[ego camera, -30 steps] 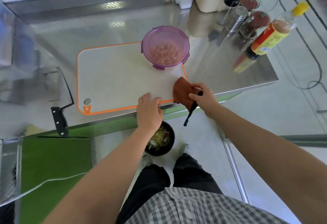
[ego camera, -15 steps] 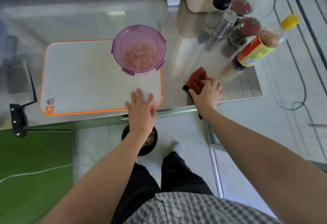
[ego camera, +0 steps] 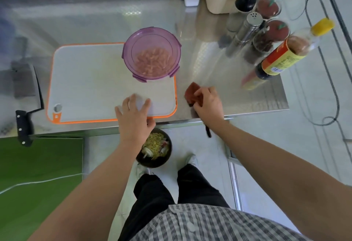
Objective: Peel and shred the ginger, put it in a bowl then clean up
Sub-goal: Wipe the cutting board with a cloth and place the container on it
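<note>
The person stands at the near edge of a steel counter [ego camera: 95,21], both arms reaching out over it. The left hand [ego camera: 133,118] lies flat on the near right corner of the white, orange-rimmed cutting board [ego camera: 91,80], fingers straight and spread, the palm over the board's near edge. The right hand [ego camera: 207,103] is on the bare counter just to the right of the board. Its fingers are curled round a reddish-brown cloth [ego camera: 191,93], which bunches out on the far left side of the hand and touches the steel. A thin dark thing [ego camera: 208,133] pokes out from under that hand past the counter's near edge; what it is I cannot tell.

The shredded ginger [ego camera: 152,61] sits in a heap at the bottom of the purple see-through bowl [ego camera: 129,63], which stands on the board's far right corner, partly overhanging it.

At the left end of the counter lies a broad knife [ego camera: 26,92], its black handle jutting over the near edge. On the floor below the left hand stands a dark bin [ego camera: 165,158] holding pale scraps. At the far right are a yellow-capped bottle [ego camera: 282,57], a metal shaker [ego camera: 247,29] and red-topped jars [ego camera: 276,31].
</note>
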`<state>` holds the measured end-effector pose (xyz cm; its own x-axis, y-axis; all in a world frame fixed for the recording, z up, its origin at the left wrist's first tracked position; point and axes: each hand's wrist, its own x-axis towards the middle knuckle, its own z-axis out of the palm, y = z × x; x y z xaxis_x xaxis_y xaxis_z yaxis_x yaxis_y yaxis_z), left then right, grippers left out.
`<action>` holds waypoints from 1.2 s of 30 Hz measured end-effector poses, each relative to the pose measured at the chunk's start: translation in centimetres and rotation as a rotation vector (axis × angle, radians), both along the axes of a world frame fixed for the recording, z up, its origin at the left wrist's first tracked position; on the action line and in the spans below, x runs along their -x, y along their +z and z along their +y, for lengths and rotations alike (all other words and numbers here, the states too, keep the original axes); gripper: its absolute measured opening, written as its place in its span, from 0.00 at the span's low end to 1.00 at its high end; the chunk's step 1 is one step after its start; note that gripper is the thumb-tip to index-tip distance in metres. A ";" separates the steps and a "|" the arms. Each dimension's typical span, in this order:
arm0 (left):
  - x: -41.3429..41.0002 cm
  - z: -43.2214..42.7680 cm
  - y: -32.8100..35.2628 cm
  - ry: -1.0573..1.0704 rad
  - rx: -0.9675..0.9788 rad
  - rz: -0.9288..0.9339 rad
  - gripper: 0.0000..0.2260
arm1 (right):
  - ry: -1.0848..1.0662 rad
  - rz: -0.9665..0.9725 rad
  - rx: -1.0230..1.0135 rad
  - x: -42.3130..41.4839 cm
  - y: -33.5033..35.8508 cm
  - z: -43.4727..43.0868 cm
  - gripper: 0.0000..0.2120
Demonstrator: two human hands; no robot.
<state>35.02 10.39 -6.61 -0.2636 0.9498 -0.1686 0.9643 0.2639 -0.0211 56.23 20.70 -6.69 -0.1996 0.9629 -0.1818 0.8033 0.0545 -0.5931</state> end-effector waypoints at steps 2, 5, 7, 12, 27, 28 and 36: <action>0.9 -0.4 0.4 0.043 -0.010 0.037 0.27 | 0.088 0.080 -0.019 1.3 0.9 -1.8 0.14; 2.0 -1.3 0.8 0.127 0.012 0.060 0.27 | 0.401 0.060 -0.051 3.9 1.5 -4.9 0.16; 2.8 -2.1 0.8 0.211 -0.004 -0.005 0.27 | 0.563 -0.032 -0.065 5.2 0.8 -5.8 0.17; 3.6 -2.1 0.7 0.317 -0.029 -0.211 0.27 | 0.506 -0.190 -0.053 6.7 0.1 -5.3 0.18; 6.4 3.8 -1.0 0.280 -0.077 -0.187 0.21 | 0.273 -0.075 0.017 11.3 0.1 0.4 0.16; 6.6 3.9 -1.2 0.276 -0.073 -0.187 0.21 | 0.270 0.000 0.028 11.0 0.3 0.5 0.16; 3.5 1.0 -0.6 0.307 -0.147 -0.202 0.24 | -0.238 0.224 -0.203 1.5 2.5 1.8 0.16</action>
<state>31.49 11.35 -7.18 -0.5146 0.8498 -0.1141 0.8210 0.5267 0.2204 54.72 22.53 -4.14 0.0203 0.9990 0.0397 0.6594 0.0164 -0.7516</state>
